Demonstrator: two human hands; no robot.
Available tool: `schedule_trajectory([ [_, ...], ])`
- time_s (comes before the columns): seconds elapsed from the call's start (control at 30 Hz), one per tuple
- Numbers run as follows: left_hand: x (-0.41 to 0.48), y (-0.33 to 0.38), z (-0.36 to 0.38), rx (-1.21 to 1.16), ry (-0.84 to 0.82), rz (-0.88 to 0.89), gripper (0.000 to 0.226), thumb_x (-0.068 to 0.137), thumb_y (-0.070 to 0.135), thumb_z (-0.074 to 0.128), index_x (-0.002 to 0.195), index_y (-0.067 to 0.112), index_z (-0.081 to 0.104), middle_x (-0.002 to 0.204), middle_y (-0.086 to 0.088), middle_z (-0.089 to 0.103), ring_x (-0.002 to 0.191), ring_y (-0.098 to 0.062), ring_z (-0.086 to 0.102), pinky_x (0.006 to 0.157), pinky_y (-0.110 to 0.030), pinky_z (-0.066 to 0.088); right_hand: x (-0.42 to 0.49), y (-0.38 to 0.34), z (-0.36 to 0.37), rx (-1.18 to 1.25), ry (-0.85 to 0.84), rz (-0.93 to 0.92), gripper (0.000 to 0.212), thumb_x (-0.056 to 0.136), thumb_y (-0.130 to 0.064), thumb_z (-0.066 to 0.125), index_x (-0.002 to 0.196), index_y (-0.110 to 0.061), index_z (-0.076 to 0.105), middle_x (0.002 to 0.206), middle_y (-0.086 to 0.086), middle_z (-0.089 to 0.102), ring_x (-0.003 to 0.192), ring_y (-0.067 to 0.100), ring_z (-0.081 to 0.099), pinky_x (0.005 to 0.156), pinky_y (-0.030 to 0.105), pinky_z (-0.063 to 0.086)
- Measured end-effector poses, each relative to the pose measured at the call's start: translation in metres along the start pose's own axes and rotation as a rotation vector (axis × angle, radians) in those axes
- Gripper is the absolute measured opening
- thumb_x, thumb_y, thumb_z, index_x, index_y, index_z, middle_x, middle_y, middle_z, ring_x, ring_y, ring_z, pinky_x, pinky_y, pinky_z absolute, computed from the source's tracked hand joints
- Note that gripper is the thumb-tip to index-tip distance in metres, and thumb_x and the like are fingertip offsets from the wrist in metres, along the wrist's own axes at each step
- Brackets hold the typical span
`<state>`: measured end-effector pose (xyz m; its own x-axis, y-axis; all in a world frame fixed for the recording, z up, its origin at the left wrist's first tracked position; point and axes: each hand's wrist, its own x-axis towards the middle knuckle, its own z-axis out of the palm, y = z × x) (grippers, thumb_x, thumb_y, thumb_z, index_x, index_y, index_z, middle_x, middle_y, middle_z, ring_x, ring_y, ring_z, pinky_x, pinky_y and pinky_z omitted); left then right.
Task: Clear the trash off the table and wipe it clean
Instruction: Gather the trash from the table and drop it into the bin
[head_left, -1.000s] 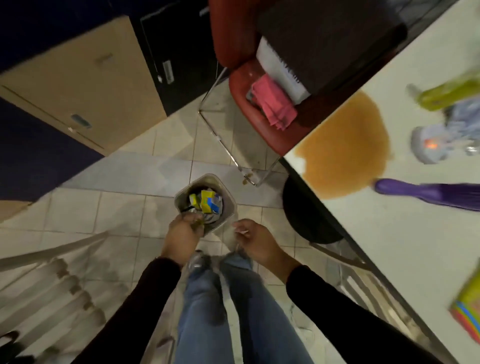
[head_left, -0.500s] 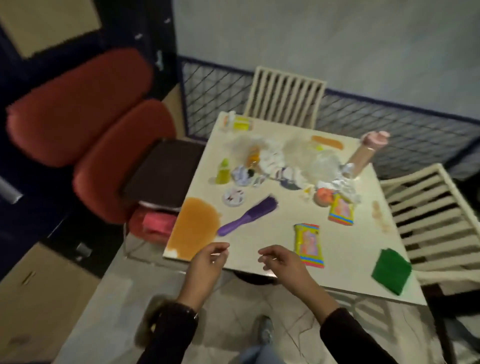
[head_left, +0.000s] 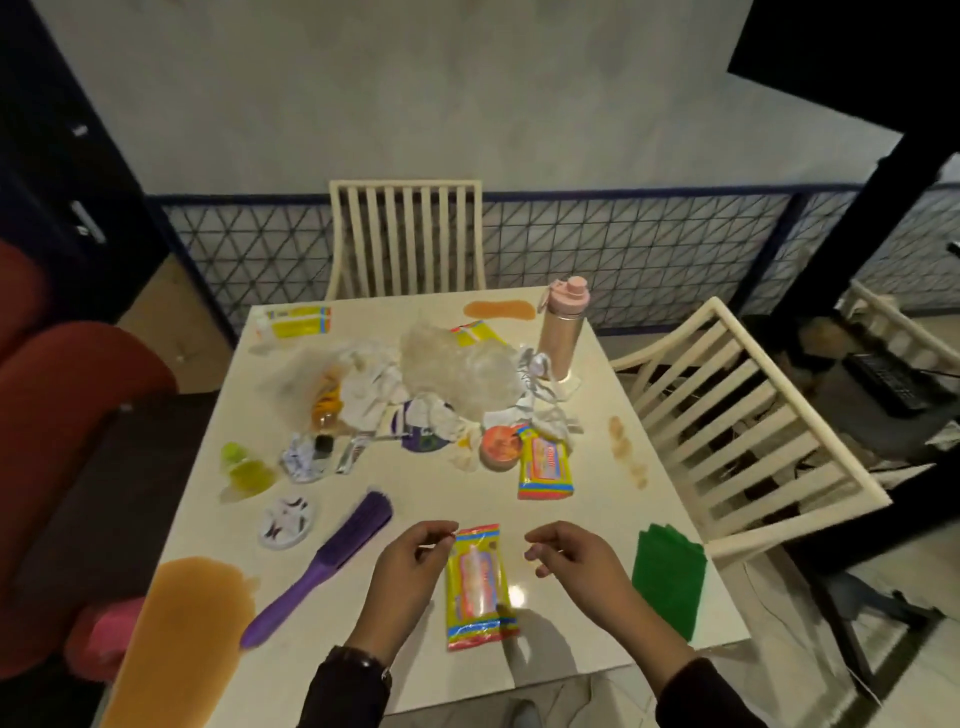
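Note:
The cream table (head_left: 597, 499) is littered. A yellow and red snack wrapper (head_left: 478, 587) lies near the front edge, between my hands. My left hand (head_left: 402, 577) hovers just left of it, fingers loosely curled and empty. My right hand (head_left: 576, 561) hovers to its right, also empty with fingers apart. A second wrapper (head_left: 544, 466) lies farther back beside an orange lid (head_left: 500, 443). Crumpled plastic and paper (head_left: 447, 374) are heaped mid-table. An orange spill (head_left: 187, 629) covers the front left corner. A folded green cloth (head_left: 670, 577) lies at the front right.
A purple brush (head_left: 327, 561), a round white lid (head_left: 287, 522), a green bottle (head_left: 248, 470) and a pink flask (head_left: 563, 322) are on the table. Smaller spills (head_left: 498, 309) mark the back and right. Cream chairs (head_left: 748, 441) stand behind and right; a red seat (head_left: 67, 395) is left.
My view lifted from the floor bin to the table. Both hands, empty, moved forward over the table to either side of the near wrapper.

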<state>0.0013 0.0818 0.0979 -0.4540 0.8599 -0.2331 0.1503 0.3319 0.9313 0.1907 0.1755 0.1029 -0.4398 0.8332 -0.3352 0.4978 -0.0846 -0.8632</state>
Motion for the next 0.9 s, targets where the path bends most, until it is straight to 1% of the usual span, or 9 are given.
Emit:
schedule_trajectory([
  [0.1,0.019,-0.003,0.022,-0.017,0.009,-0.051,0.02,0.091,0.007,0.059,0.092,0.025,0.067,0.093,0.008,0.069,0.079,0.006,0.063,0.063,-0.005,0.044,0.029,0.01,-0.023,-0.021,-0.026,0.019,0.021,0.089,-0.008,0.057,0.084,-0.027,0.063,0.085,0.002,0.069,0.066,0.013,0.063,0.066,0.016,0.047],
  [0.2,0.032,-0.006,0.034,-0.005,0.018,-0.1,0.021,0.091,0.007,0.058,0.093,0.026,0.066,0.093,0.009,0.069,0.077,0.006,0.063,0.061,-0.005,0.044,0.059,0.015,-0.041,-0.064,-0.054,0.03,0.018,0.089,-0.008,0.058,0.085,-0.025,0.063,0.086,0.002,0.068,0.065,0.013,0.062,0.072,0.025,0.049],
  [0.27,0.041,-0.006,0.036,-0.005,0.036,-0.133,0.02,0.091,0.009,0.058,0.092,0.027,0.066,0.092,0.009,0.069,0.079,0.001,0.065,0.062,-0.005,0.044,0.085,0.019,-0.049,-0.12,-0.066,0.033,0.013,0.089,-0.01,0.058,0.087,-0.022,0.063,0.089,0.001,0.067,0.066,0.013,0.062,0.073,0.03,0.05],
  [0.37,0.06,-0.006,0.035,0.004,0.064,-0.156,0.021,0.09,0.01,0.059,0.091,0.03,0.067,0.094,0.007,0.069,0.087,-0.009,0.064,0.064,-0.007,0.045,0.129,0.019,-0.053,-0.232,-0.033,0.016,0.011,0.089,-0.014,0.058,0.094,-0.019,0.066,0.097,-0.002,0.064,0.081,0.015,0.059,0.074,0.024,0.043],
  [0.47,0.077,-0.008,0.032,0.017,0.062,-0.185,0.023,0.09,0.01,0.059,0.089,0.032,0.067,0.095,0.008,0.069,0.089,-0.012,0.064,0.066,-0.012,0.044,0.169,0.011,-0.049,-0.408,-0.023,0.012,0.021,0.087,-0.016,0.057,0.108,-0.016,0.064,0.108,-0.001,0.054,0.097,0.019,0.056,0.074,0.022,0.036],
  [0.53,0.087,-0.01,0.029,0.013,0.053,-0.19,0.022,0.09,0.01,0.059,0.09,0.03,0.067,0.094,0.007,0.069,0.09,-0.015,0.064,0.067,-0.013,0.046,0.195,0.006,-0.048,-0.475,0.005,0.002,0.03,0.087,-0.015,0.056,0.116,-0.015,0.059,0.123,0.004,0.051,0.108,0.024,0.055,0.081,0.027,0.041],
  [0.67,0.11,-0.01,0.024,-0.01,0.041,-0.188,0.023,0.09,0.008,0.058,0.09,0.029,0.067,0.096,0.007,0.069,0.093,-0.013,0.064,0.071,-0.016,0.049,0.239,0.007,-0.054,-0.525,0.121,0.018,0.04,0.087,-0.014,0.055,0.127,-0.013,0.05,0.134,0.008,0.042,0.109,0.032,0.056,0.091,0.036,0.044],
  [0.8,0.136,-0.022,0.016,-0.015,0.039,-0.194,0.025,0.09,0.008,0.058,0.091,0.032,0.067,0.1,0.007,0.069,0.096,-0.015,0.064,0.08,-0.022,0.048,0.26,0.025,-0.049,-0.548,0.117,0.134,0.047,0.086,-0.011,0.053,0.132,-0.013,0.043,0.127,0.011,0.047,0.108,0.035,0.056,0.091,0.038,0.046],
  [0.9,0.162,-0.031,0.012,0.02,0.04,-0.196,0.027,0.089,0.008,0.058,0.09,0.034,0.067,0.107,-0.001,0.065,0.096,-0.02,0.065,0.083,-0.03,0.048,0.264,0.042,-0.045,-0.529,0.163,0.154,0.026,0.089,-0.011,0.048,0.114,-0.011,0.053,0.11,0.012,0.056,0.099,0.031,0.058,0.082,0.034,0.047],
])
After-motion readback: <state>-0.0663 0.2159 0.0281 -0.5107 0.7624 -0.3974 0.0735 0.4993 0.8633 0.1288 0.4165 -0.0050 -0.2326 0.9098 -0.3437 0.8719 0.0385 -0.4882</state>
